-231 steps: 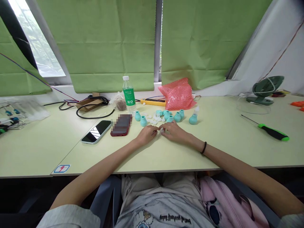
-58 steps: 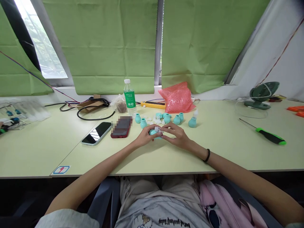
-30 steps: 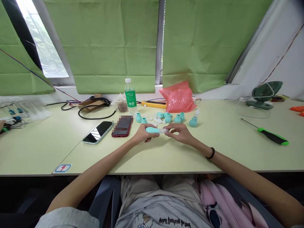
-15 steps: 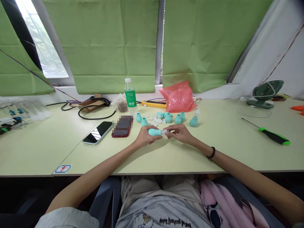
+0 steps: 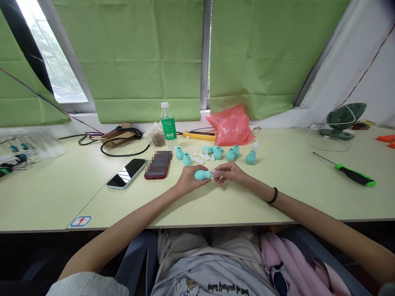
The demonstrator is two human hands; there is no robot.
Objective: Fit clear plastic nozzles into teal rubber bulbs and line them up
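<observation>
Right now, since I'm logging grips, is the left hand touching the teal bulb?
Touching. The head view shows the left hand wrapped around the teal bulb, no gap, while the right hand pinches the clear tip at its end.

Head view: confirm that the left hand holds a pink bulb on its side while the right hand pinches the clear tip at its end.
Wrong in one respect: the bulb is teal, not pink. The head view shows the left hand holding the teal bulb on its side while the right hand pinches the clear tip at its end.
</observation>
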